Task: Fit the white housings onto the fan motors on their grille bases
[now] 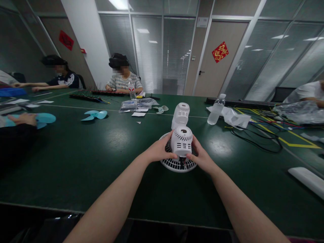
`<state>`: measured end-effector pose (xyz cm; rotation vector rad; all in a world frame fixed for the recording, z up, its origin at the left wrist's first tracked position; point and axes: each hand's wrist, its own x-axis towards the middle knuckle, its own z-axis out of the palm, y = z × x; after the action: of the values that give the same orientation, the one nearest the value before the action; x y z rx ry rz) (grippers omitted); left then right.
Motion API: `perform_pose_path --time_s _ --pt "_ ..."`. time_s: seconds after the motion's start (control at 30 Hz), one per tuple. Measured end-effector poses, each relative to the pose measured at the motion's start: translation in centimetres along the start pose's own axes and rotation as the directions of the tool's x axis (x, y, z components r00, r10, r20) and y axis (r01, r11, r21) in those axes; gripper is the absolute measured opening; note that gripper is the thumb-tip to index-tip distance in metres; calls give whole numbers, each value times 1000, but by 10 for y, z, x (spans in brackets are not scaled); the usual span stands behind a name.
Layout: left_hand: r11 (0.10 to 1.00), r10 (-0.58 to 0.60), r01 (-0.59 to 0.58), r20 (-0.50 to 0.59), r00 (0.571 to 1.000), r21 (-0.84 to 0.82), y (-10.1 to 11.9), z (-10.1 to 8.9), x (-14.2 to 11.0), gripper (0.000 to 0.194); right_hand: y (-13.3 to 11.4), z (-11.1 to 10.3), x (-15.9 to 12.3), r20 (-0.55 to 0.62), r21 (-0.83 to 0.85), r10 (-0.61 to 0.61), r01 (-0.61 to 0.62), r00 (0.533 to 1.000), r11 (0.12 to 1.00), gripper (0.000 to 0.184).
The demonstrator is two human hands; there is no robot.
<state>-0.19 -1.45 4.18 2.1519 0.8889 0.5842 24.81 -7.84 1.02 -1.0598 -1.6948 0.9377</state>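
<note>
Left hand (162,147): grip pinching the left side of the white housing (182,141)
Right hand (201,156): grip pinching its right side
Housing: above the round grille (178,166) on the green bench (162,199)

Office or mtg rm doubling as a workshop, by the look of it: glass partition (181,6) w/ blinds (148,54), wood-look door (225,77) w/ red & gold paper sign (220,52), long green table (108,175) w/ several ppl (124,82) at it, plus fan parts (181,145), cables (264,145), plastic bags (128,106) & a bottle (216,110) on top
</note>
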Motion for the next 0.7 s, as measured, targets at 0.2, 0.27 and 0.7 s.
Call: perform_pose_path --time_s 0.2,0.27,0.7 --pt "999 -24 24 6 1000 41 2 -1 0 122 1 1 0 -10 -12 -8 8 1000 1000 99" --pt "999 -22 22 11 1000 50 2 -1 0 122 1 1 0 -4 -16 -10 10 1000 1000 98" --pt "996 -40 44 56 998 -75 5 -3 -2 122 -1 0 1 -3 28 -15 15 1000 999 98"
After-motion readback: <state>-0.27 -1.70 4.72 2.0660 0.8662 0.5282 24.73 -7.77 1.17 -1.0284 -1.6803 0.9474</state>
